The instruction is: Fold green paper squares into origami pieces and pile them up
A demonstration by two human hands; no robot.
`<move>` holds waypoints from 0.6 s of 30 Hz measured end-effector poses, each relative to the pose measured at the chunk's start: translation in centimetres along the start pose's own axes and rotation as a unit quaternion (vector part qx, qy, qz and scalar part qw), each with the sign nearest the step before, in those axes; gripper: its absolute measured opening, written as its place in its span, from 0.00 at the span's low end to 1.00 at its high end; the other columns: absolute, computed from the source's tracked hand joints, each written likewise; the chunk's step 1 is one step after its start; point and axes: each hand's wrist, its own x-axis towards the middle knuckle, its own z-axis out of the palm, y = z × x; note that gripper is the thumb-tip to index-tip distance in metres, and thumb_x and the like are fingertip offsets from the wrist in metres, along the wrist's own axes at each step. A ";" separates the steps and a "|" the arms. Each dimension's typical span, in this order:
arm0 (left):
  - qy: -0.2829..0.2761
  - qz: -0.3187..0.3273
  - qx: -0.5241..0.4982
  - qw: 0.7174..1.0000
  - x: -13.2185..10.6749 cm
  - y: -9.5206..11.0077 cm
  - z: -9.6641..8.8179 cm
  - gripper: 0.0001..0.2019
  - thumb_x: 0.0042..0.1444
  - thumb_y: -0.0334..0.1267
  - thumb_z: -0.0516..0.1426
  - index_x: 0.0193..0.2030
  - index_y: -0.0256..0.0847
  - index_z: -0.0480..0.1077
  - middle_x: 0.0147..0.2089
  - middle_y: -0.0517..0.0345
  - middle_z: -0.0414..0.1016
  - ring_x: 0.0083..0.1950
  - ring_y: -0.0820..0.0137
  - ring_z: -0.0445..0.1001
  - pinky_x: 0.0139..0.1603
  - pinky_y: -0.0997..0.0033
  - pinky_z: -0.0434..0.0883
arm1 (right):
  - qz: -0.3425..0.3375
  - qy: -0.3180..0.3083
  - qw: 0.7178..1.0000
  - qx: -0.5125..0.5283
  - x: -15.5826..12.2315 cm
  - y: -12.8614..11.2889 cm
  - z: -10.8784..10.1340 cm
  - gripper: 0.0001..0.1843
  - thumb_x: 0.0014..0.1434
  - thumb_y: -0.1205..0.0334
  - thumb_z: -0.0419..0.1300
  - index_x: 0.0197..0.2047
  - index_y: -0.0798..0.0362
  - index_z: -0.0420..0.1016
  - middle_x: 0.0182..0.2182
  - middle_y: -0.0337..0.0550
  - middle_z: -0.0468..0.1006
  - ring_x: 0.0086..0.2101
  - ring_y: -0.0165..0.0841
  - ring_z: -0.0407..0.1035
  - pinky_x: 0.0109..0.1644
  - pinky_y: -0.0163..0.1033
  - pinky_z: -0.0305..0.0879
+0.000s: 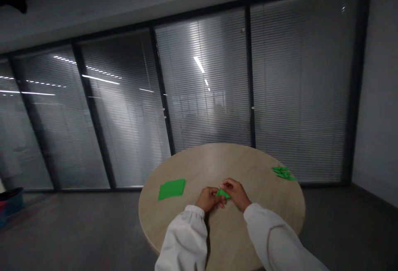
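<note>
Between my two hands is a small piece of folded green paper (223,194), partly covered by my fingers. My left hand (209,198) grips its left side, thumb and fingers closed on it. From the upper right, my right hand (235,192) pinches the paper near its top. A stack of green paper sheets (171,189) lies flat to the left of my hands. Several folded green paper pieces (282,172) rest in a small heap near the table's right edge.
The round wooden table (214,159) stands before a glass partition with blinds (205,109). A dark bin (12,200) is on the floor at the far left. On the right is a plain wall (379,96).
</note>
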 end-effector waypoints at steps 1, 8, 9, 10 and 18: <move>0.004 -0.001 -0.004 1.000 0.1 -0.1 0.0 0.23 0.43 0.56 0.60 0.30 0.33 0.76 0.27 0.53 0.78 0.25 0.72 0.72 0.25 0.76 0.62 | -0.001 0.006 1.000 -0.008 0.0 0.0 0.0 0.13 0.53 0.51 0.60 0.30 0.54 0.74 0.27 0.41 0.75 0.30 0.33 0.69 0.36 0.36 0.66; 0.037 0.004 -0.034 0.999 0.5 -0.1 0.0 0.26 0.40 0.60 0.60 0.27 0.33 0.74 0.24 0.54 0.77 0.23 0.73 0.68 0.26 0.74 0.64 | -0.003 0.007 1.000 -0.023 0.0 0.3 0.0 0.12 0.53 0.53 0.60 0.30 0.54 0.74 0.27 0.40 0.75 0.30 0.32 0.69 0.36 0.37 0.66; 0.036 0.008 -0.026 0.999 0.4 0.1 -0.1 0.26 0.40 0.60 0.60 0.26 0.33 0.74 0.24 0.54 0.76 0.22 0.73 0.67 0.26 0.74 0.64 | -0.001 0.006 1.000 -0.015 0.0 0.2 0.0 0.13 0.53 0.52 0.60 0.30 0.54 0.74 0.27 0.41 0.75 0.30 0.32 0.69 0.36 0.38 0.66; 0.035 0.013 -0.016 0.999 0.3 0.2 -0.1 0.26 0.41 0.60 0.59 0.24 0.33 0.74 0.23 0.54 0.76 0.22 0.74 0.67 0.26 0.74 0.64 | 0.001 0.005 1.000 -0.007 0.0 0.2 0.1 0.13 0.53 0.52 0.60 0.30 0.54 0.74 0.27 0.41 0.75 0.30 0.32 0.69 0.36 0.38 0.66; 0.024 -0.002 -0.072 0.997 0.4 0.0 -0.1 0.25 0.40 0.59 0.61 0.25 0.33 0.74 0.23 0.51 0.77 0.23 0.70 0.72 0.27 0.72 0.67 | 0.009 0.013 1.000 0.014 0.0 0.1 -0.1 0.20 0.51 0.43 0.60 0.29 0.54 0.74 0.27 0.42 0.75 0.30 0.34 0.69 0.36 0.38 0.66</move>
